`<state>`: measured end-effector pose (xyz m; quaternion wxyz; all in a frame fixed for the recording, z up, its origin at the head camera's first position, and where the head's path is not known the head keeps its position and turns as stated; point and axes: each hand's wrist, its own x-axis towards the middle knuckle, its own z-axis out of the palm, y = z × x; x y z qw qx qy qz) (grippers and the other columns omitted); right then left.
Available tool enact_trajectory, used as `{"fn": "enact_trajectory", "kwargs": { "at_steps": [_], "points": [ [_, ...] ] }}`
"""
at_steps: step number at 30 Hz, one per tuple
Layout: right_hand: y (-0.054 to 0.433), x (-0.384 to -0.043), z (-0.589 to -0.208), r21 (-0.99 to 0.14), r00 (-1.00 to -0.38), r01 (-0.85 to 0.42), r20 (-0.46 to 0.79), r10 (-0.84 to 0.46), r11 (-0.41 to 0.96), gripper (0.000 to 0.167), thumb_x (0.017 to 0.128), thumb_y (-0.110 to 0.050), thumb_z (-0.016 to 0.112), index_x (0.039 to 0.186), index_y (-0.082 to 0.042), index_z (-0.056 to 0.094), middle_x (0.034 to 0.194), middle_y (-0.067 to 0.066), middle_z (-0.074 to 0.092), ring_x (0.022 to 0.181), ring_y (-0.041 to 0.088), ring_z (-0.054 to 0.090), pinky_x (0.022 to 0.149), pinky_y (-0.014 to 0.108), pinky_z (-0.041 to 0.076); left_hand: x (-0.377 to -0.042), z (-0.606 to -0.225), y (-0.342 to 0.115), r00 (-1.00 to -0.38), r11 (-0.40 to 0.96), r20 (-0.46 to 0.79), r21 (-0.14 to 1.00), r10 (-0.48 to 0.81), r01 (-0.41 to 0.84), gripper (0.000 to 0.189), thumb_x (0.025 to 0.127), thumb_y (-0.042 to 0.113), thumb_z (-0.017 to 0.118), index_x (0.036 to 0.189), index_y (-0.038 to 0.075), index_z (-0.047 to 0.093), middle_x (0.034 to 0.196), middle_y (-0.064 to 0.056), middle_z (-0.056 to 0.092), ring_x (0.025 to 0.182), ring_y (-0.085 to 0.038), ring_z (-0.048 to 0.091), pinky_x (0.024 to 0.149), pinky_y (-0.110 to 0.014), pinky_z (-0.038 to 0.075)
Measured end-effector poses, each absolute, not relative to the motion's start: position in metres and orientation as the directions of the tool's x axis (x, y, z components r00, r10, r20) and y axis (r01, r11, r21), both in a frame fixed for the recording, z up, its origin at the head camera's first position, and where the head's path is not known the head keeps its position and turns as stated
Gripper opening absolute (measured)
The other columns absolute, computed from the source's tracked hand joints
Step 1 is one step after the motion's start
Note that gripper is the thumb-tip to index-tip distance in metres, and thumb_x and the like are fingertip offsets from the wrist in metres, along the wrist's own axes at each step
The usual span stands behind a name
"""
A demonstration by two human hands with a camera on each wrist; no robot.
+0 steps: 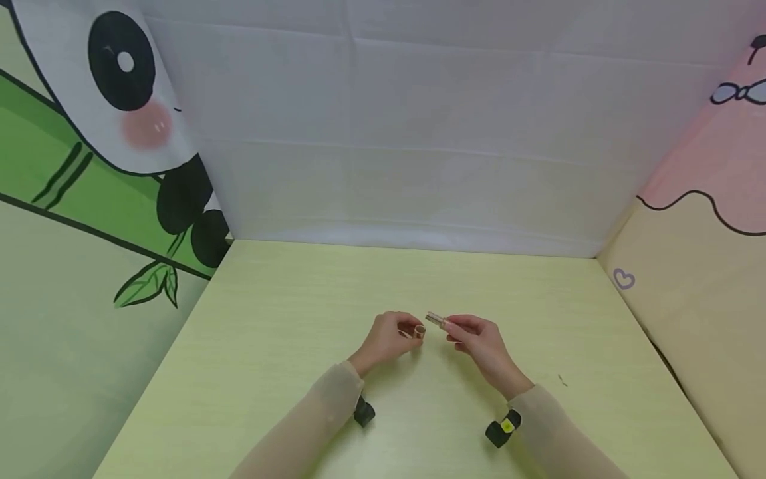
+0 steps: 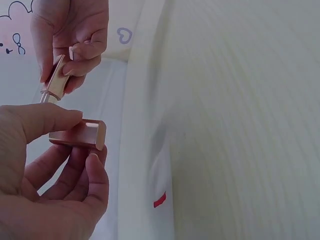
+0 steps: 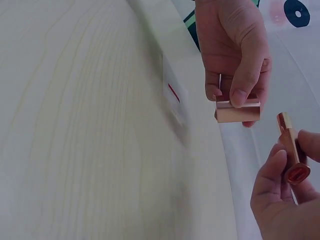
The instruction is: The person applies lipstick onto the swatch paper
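Observation:
My left hand (image 1: 387, 336) pinches a rose-gold lipstick cap (image 2: 85, 134) between thumb and fingers. In the head view the cap's round open end faces up and toward the other hand. My right hand (image 1: 483, 349) grips a lipstick tube (image 3: 290, 147) of the same rose-gold colour, its narrower shiny neck pointing left toward the cap. The tube's base carries a red label, seen in the right wrist view. A small gap separates tube and cap, both held above the table. No lipstick bullet shows past the neck.
Both hands are over a pale wood-grain table (image 1: 287, 299). A white sheet (image 1: 407, 133) stands behind it, with cartoon-printed panels at left (image 1: 78, 266) and right (image 1: 700, 279). Small dark marks (image 1: 562, 380) lie on the table, right of the right hand.

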<state>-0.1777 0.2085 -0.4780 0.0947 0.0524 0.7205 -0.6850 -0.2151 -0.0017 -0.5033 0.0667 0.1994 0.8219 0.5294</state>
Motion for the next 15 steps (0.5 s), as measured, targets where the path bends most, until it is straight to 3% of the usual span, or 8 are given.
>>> {"fn": "enact_trajectory", "kwargs": {
  "at_steps": [5, 10, 15],
  "points": [
    [0.211, -0.176, -0.479, -0.979, -0.979, 0.177, -0.185, -0.082, 0.097, 0.037, 0.086, -0.024, 0.073, 0.115, -0.002, 0.065, 0.106, 0.012, 0.067, 0.096, 0.031, 0.061, 0.085, 0.047, 0.049, -0.215, -0.497, -0.006, -0.892, 0.331, 0.106, 0.904, 0.439, 0.271, 0.019, 0.077, 0.000, 0.075, 0.095, 0.006, 0.073, 0.081, 0.005, 0.068, 0.075, -0.009, 0.064, 0.069, -0.024, 0.052],
    [0.213, -0.176, -0.480, -0.981, -0.978, 0.160, -0.173, -0.114, 0.113, 0.037, 0.087, -0.023, 0.072, 0.115, -0.002, 0.066, 0.105, 0.012, 0.067, 0.095, 0.031, 0.061, 0.081, 0.042, 0.051, -0.215, -0.493, -0.009, -0.878, 0.330, 0.098, 0.902, 0.468, 0.277, 0.019, 0.079, 0.001, 0.074, 0.097, 0.006, 0.073, 0.081, 0.005, 0.067, 0.075, -0.009, 0.063, 0.068, -0.025, 0.052],
    [0.212, -0.176, -0.479, -0.981, -0.976, 0.150, -0.166, -0.137, 0.123, 0.035, 0.087, -0.021, 0.072, 0.116, -0.002, 0.065, 0.104, 0.011, 0.067, 0.095, 0.032, 0.060, 0.084, 0.046, 0.049, -0.212, -0.488, -0.010, -0.867, 0.331, 0.086, 0.902, 0.492, 0.277, 0.019, 0.079, 0.000, 0.073, 0.098, 0.005, 0.073, 0.082, 0.005, 0.067, 0.075, -0.010, 0.063, 0.067, -0.026, 0.052]
  ]
}}
